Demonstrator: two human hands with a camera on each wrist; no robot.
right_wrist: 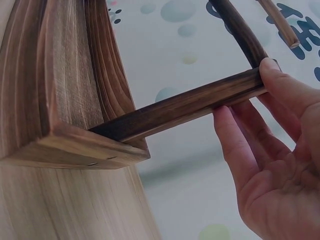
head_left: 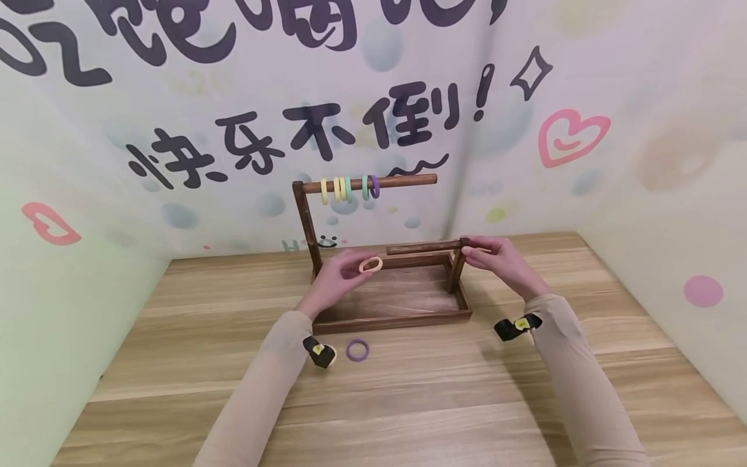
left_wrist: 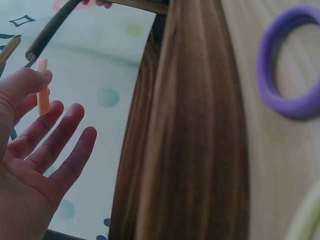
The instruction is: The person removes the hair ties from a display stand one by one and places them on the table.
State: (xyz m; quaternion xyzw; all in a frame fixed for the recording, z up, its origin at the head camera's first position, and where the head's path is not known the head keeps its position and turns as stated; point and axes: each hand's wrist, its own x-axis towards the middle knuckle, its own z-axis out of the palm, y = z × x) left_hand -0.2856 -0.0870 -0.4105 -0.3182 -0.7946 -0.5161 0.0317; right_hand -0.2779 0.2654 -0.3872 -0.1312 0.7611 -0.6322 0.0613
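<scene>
My left hand pinches a pale orange ring between thumb and fingers. The ring is close to the free end of the lower bar of a dark wooden rack. In the left wrist view the ring appears edge-on, just below the bar's tip. With thumb and fingers, my right hand grips the top of the rack's short post, where the lower bar joins it. On the taller side, the upper bar carries several rings, yellow, green and purple.
A purple ring lies on the wooden table in front of the rack's tray base. Part of a pale yellow ring shows beside it in the left wrist view. A printed backdrop stands behind the table.
</scene>
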